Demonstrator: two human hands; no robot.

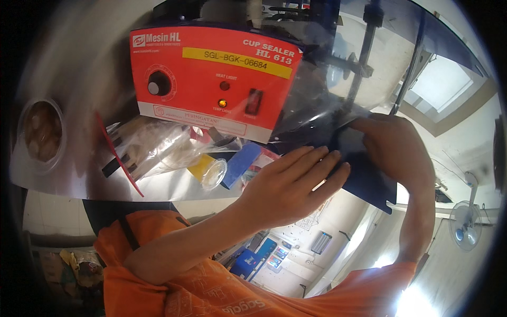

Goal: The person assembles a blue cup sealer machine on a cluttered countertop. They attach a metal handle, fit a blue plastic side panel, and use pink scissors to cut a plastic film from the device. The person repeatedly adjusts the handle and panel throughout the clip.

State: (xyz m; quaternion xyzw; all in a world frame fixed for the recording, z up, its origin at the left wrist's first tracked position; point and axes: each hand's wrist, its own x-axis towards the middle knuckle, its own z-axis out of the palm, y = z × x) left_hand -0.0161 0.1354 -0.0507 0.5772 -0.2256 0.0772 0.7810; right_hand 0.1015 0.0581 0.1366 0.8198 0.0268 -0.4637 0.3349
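Observation:
My left hand (296, 182) lies with its fingers stretched out over the edge of a dark blue metal plate (364, 182) on the cup sealer. My right hand (393, 148) is at the right side of the machine, fingers bent inward. Its fingertips meet a sheet of clear plastic film (311, 113), which runs crumpled from beside the panel toward them; the grip itself is partly hidden. The sealer's red front panel (211, 79) carries a black knob (158, 84), a rocker switch (254, 101), an unlit lamp and a lit yellow lamp (222, 103).
A clear cup of brown contents (41, 131) stands at the far left of the metal table (68, 182). Below the panel lie clear plastic bags (158, 148), a small clear lid (214, 174) and a blue piece (242, 164). A dark vertical rod (364, 50) rises behind my right hand.

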